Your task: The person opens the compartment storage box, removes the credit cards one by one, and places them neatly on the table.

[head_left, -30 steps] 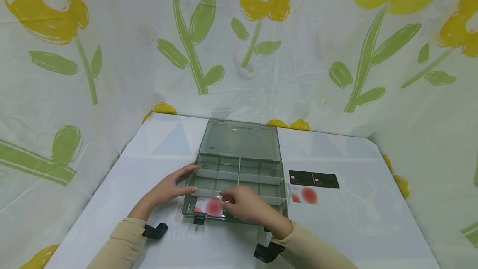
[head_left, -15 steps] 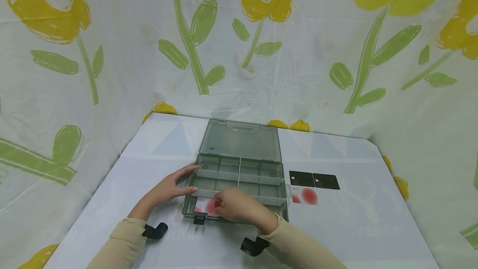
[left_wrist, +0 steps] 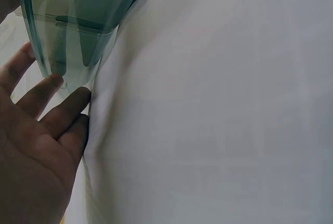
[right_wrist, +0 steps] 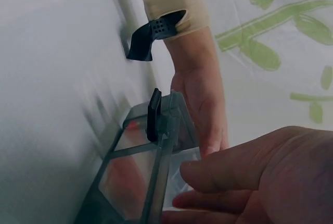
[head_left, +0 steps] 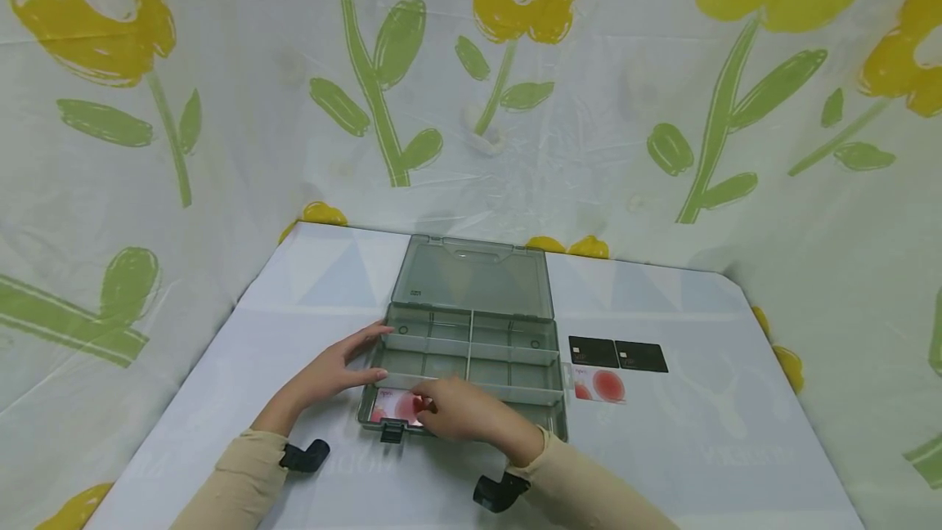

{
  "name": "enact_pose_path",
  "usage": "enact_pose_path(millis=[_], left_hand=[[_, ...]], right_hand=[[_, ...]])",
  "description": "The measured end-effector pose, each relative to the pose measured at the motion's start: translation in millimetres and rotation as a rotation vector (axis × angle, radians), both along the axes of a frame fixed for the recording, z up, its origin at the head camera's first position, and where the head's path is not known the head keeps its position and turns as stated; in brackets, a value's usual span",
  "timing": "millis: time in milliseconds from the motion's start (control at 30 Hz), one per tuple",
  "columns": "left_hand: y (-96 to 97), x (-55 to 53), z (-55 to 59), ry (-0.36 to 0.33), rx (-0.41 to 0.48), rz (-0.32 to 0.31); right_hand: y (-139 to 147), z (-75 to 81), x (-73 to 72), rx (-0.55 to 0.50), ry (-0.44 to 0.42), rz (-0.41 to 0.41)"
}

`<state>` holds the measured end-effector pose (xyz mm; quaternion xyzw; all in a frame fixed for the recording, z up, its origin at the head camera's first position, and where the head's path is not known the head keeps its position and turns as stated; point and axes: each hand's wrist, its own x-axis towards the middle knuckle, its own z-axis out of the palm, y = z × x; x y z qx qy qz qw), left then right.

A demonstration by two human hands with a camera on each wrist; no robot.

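Observation:
A translucent grey compartment box [head_left: 508, 393] lies on the table with its lid [head_left: 474, 276] folded back. In its front compartment lies a white card with pink-red circles [head_left: 393, 406], at the left end. My right hand [head_left: 471, 409] reaches over the front wall, fingertips at that card's right part. Thumb and fingers appear apart in the right wrist view, where the card [right_wrist: 122, 185] shows through the box wall; their exact contact is hidden. My left hand [head_left: 334, 366] rests along the box's left side, fingers spread and extended, as the left wrist view also shows.
Right of the box lie two black cards [head_left: 592, 352] side by side, and below them another white card with red circles [head_left: 599, 384]. Upright dividers [head_left: 508, 352] split the box. Two latches [head_left: 393, 432] sit at its front. A flower-print sheet [head_left: 574, 145] walls the table.
My right hand has moved left from near the middle of the front divider onto the card. The card in the front compartment has slid left. My left hand has stayed put.

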<state>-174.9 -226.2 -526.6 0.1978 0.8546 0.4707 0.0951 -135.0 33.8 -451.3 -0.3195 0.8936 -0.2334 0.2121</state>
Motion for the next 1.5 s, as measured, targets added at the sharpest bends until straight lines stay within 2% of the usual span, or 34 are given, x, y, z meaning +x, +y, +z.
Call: enact_pose_path(millis=[200,367,600,867,1200,1500], left_hand=[[0.1,-0.2,-0.9,0.005,0.003,0.001],[0.9,-0.4,-0.2,0.005,0.009,-0.002],[0.5,1.2,2.8,-0.007,0.003,0.003],[1.4,1.4,3.5,-0.007,0.0,0.007],[0.6,2.5,3.9,-0.013,-0.003,0.013],[1.9,1.9,4.0,-0.018,0.013,0.007]], right_hand=[[-2.7,1.4,5.2,0.101,0.109,-0.026],[-5.3,2.8,8.3,0.174,0.135,-0.018],[-5.1,5.1,6.5,0.135,0.075,-0.023],[-5.0,0.4,6.0,0.131,0.082,-0.016],[-0.2,-2.3,1.8,-0.002,-0.063,-0.024],[-2.1,-2.8,2.8,0.07,-0.016,-0.031]])
